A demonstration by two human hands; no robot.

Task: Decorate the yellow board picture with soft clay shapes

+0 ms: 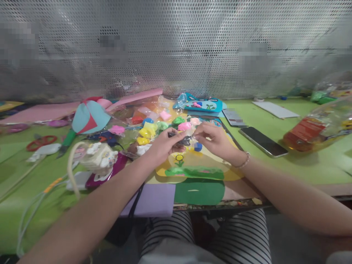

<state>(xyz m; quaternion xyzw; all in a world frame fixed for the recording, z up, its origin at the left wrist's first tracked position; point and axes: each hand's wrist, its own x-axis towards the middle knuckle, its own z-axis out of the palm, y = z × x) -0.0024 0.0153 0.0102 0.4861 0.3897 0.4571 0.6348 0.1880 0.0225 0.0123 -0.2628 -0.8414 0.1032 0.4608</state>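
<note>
A small black lump in see-through plastic (187, 140), which looks like a packet of modelling clay, is between my hands. My left hand (166, 141) is closed around it from the left, thumb on top. Fingertips of my right hand (211, 138) pinch the plastic at its right end. Below them lies a yellow paper sheet (198, 161) decorated with a yellow flower (179, 157) and a green grass strip (194, 172). A blue lump (198, 147) sits beneath my right fingers. Just beyond are yellow (148, 130), pink (184, 126) and green (178, 120) clay packets.
Two phones (263, 141) (233, 117) and a tilted bottle with a red label (305, 128) lie to the right. Leftward are red-handled scissors (41, 143), a green cutter knife (66, 142), a cream cabled device (99, 157) and blue-red paper (90, 117). A perforated metal panel (176, 47) stands behind.
</note>
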